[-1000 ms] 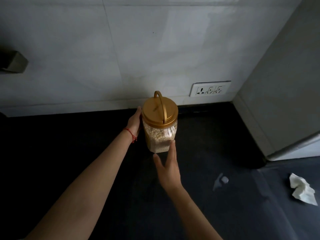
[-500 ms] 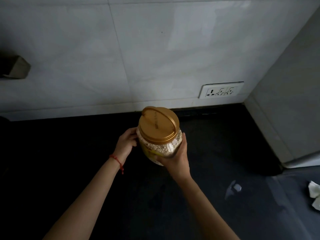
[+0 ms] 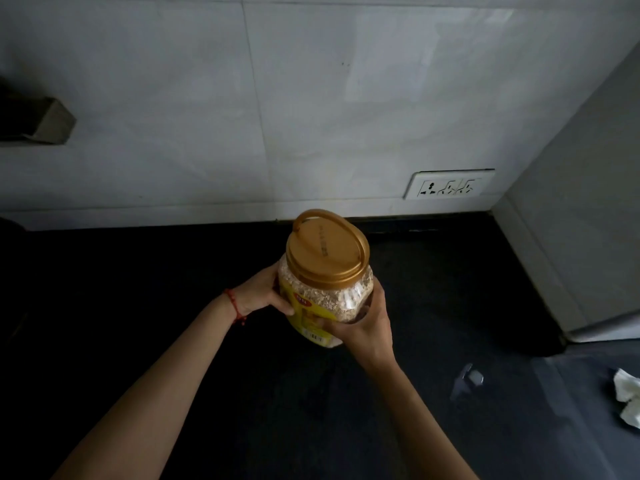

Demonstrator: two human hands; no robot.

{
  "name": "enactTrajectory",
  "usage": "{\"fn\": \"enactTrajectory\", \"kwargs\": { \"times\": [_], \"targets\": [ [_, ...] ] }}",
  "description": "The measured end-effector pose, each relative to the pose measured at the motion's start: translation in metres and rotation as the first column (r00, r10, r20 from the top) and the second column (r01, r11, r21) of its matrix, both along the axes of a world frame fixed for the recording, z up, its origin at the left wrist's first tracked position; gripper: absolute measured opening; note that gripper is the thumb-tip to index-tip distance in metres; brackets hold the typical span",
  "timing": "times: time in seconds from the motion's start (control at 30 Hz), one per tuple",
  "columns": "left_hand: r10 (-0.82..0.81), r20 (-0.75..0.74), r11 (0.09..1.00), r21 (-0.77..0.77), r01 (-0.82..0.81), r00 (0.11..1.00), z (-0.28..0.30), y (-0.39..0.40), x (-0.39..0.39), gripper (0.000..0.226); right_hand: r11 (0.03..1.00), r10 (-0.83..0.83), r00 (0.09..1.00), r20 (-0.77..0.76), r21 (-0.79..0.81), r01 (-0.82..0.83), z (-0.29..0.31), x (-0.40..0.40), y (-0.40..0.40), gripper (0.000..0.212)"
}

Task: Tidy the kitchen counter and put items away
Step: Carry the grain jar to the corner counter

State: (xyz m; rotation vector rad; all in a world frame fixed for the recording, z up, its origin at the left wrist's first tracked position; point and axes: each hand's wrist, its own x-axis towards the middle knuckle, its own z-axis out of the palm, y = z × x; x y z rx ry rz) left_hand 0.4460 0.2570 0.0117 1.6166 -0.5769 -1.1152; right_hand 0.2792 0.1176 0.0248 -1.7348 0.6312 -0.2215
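Tilting toward the camera, the clear plastic oats jar (image 3: 325, 299) with its gold lid (image 3: 327, 251) is up off the dark worktop (image 3: 138, 306), clamped between the left hand (image 3: 259, 296) and right hand (image 3: 367, 323). Half a second ago it sat lower. Open, bare worktop all around; the white tiled wall (image 3: 311, 116) is behind, crumpled tissue (image 3: 628, 396) well right.
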Motion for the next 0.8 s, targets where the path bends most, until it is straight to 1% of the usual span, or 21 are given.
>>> {"fn": "enactTrajectory", "kwargs": {
  "times": [0.1,0.17,0.2,0.27,0.33,0.37,0.5,0.63,0.7,0.8],
  "targets": [
    [0.030,-0.033,0.999,-0.038,-0.031,0.999,0.003,0.021,-0.026,0.098,0.998,0.031,0.999,0.013,0.059,-0.032,0.008,-0.011,0.002,0.103],
    [0.111,-0.101,0.988,-0.099,-0.121,0.989,0.004,0.032,-0.052,0.097,0.989,0.077,0.997,0.030,0.121,-0.080,0.018,-0.016,0.001,0.100],
    [0.180,-0.138,0.973,-0.120,-0.197,0.974,0.005,0.036,-0.066,0.099,0.981,0.111,0.993,0.037,0.156,-0.115,0.023,-0.018,0.000,0.099],
    [0.333,-0.196,0.917,-0.161,-0.365,0.922,0.010,0.043,-0.096,0.103,0.955,0.184,0.981,0.058,0.227,-0.192,0.035,-0.023,0.000,0.091],
    [0.450,-0.221,0.842,-0.219,-0.494,0.865,0.021,0.047,-0.126,0.105,0.922,0.244,0.964,0.102,0.285,-0.264,0.050,-0.031,0.003,0.075],
    [0.504,-0.223,0.801,-0.240,-0.548,0.834,0.027,0.049,-0.139,0.106,0.904,0.266,0.956,0.125,0.311,-0.293,0.057,-0.037,0.007,0.073],
    [0.711,-0.174,0.630,-0.272,-0.728,0.681,0.044,0.062,-0.192,0.109,0.827,0.337,0.923,0.187,0.410,-0.385,0.066,-0.065,0.026,0.083],
    [0.849,-0.115,0.477,-0.252,-0.842,0.515,0.050,0.080,-0.250,0.097,0.736,0.453,0.870,0.193,0.470,-0.487,0.061,-0.093,0.044,0.085],
    [0.905,-0.113,0.380,-0.222,-0.898,0.410,0.050,0.091,-0.281,0.096,0.681,0.536,0.824,0.181,0.484,-0.550,0.058,-0.104,0.056,0.088],
    [0.972,-0.092,0.199,-0.154,-0.968,0.215,0.048,0.116,-0.327,0.102,0.597,0.658,0.738,0.150,0.493,-0.633,0.054,-0.122,0.086,0.089]
  ]
}}
